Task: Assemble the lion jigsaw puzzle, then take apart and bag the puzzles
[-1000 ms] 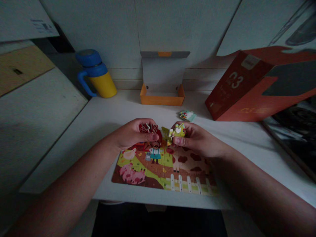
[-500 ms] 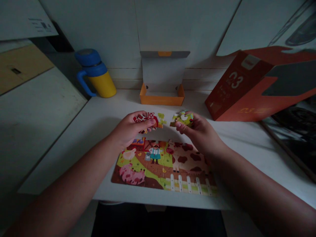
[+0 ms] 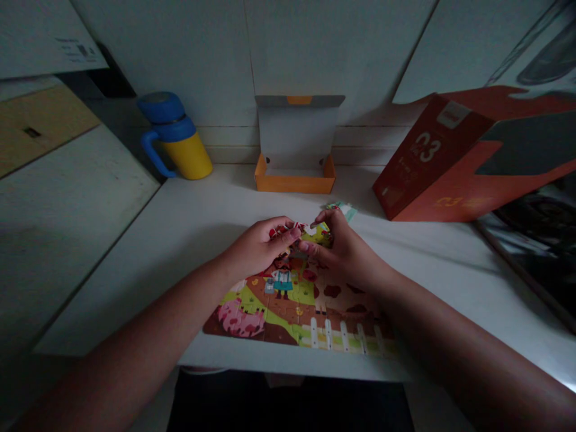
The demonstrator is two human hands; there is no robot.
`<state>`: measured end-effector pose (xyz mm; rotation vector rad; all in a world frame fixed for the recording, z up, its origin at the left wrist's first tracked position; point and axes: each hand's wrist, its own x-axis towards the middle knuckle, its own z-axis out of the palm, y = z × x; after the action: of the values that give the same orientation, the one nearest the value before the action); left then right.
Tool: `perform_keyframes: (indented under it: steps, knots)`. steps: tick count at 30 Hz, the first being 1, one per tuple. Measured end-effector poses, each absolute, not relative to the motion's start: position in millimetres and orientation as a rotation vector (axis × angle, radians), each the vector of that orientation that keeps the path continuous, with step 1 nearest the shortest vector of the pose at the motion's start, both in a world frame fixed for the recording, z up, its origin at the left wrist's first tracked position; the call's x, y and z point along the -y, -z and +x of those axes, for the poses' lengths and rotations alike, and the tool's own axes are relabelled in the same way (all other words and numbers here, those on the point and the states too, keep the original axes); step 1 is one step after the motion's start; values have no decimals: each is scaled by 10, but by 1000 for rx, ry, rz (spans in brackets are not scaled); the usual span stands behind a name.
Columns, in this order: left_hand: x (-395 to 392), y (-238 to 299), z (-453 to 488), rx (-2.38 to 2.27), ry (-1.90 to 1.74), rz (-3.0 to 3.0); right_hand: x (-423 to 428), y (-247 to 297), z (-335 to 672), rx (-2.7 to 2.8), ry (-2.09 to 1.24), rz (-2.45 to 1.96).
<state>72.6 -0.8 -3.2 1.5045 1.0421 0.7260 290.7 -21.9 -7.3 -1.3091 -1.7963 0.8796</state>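
Observation:
A partly joined farm jigsaw puzzle (image 3: 288, 312) lies flat on the white table, showing a pig, a farmer, a cow and a white fence. Over its far edge, my left hand (image 3: 265, 243) is closed on red puzzle pieces, thumb on top. My right hand (image 3: 344, 246) pinches a green puzzle piece (image 3: 320, 232) right beside them; whether the pieces interlock I cannot tell. Behind my right hand a light green puzzle piece (image 3: 347, 210) lies on the table. My fingers hide parts of the held pieces, and my hands cover the puzzle's far edge.
An orange box (image 3: 294, 184) stands with its lid up at the back. To the left is a blue and yellow jug (image 3: 186, 153) with a handle. A big red-orange carton (image 3: 427, 162) stands at the right, and a cabinet (image 3: 76, 198) borders the table on the left.
Both hands have come together and slightly nearer to me, bringing the red and green pieces side by side. The light green piece behind my right hand now shows on the table.

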Motion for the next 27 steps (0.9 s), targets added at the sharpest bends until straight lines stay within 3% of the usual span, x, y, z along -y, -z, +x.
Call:
perform_keyframes:
  steps: [5,14,21,27]
  knots:
    - [5,6,726,-1033,-712,1565,233,27,2949,1790,-1010,-1178]
    - [-27,30,717,-1076,-861,1752,204,91,2913,1716,-928,-1254]
    - [27,35,879,-983,-1257,2233,303,76,2778,1772,-951,-1107]
    - [49,37,914,-1040,-1333,2289,278,119,2772,1847,-867,-1020]
